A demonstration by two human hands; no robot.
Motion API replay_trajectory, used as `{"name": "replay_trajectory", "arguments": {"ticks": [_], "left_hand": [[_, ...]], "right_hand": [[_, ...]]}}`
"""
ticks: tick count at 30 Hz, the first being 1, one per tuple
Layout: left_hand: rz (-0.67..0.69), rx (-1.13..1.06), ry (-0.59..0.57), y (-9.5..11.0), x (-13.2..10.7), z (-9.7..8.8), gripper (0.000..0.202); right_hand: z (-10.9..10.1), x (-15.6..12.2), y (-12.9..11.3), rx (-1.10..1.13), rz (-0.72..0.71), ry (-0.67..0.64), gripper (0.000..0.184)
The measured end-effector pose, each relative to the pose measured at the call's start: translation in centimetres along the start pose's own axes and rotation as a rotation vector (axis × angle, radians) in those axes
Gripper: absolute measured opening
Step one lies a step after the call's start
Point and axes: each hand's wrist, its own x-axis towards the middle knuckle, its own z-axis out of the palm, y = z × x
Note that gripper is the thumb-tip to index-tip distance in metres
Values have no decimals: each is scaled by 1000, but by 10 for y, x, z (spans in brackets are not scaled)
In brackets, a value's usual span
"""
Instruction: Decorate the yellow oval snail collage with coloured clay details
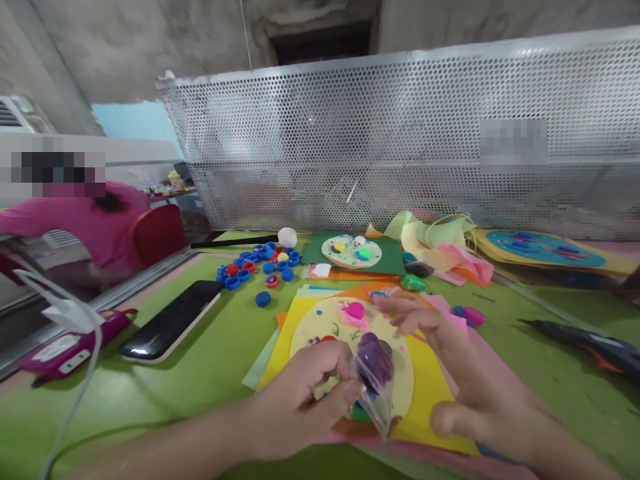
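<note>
My left hand (305,393) is closed in a pinch on a clear plastic bag (374,387) that holds a lump of purple clay (375,360). My right hand (460,367) hovers just to the right of the bag with its fingers spread apart, holding nothing. Both hands are over a pale yellow paper disc (325,320) decorated with small clay shapes, which lies on a yellow sheet (430,393) atop stacked coloured papers.
A black phone (173,320) lies left on the green table (210,367), with several blue and red bottle caps (257,263) behind it. A second decorated disc (351,251), crumpled papers (445,247), a glue gun (585,340) and a perforated metal screen (400,133) surround. A person in pink (75,227) bends at far left.
</note>
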Motion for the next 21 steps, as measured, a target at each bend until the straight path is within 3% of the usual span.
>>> {"name": "replay_trajectory", "arguments": {"ticks": [2,3,7,10,13,16,21], "left_hand": [[-15,-16,-20,2,1,-1,18],[-15,-13,-31,3,1,-2,17],[-41,115,12,4,7,-5,17],[23,274,252,-6,9,-6,15],[233,329,457,-14,8,-6,25],[300,382,400,-13,4,-5,44],[193,449,388,-6,2,-3,76]], "right_hand": [[1,3,-1,-71,76,-96,80],[3,4,-2,-114,109,-137,81],[6,7,-5,-232,33,-120,40],[4,8,-4,-336,-39,19,33],[4,9,-2,-387,-35,86,32],[9,8,1,-351,-30,59,36],[15,7,3,-280,-18,84,36]]}}
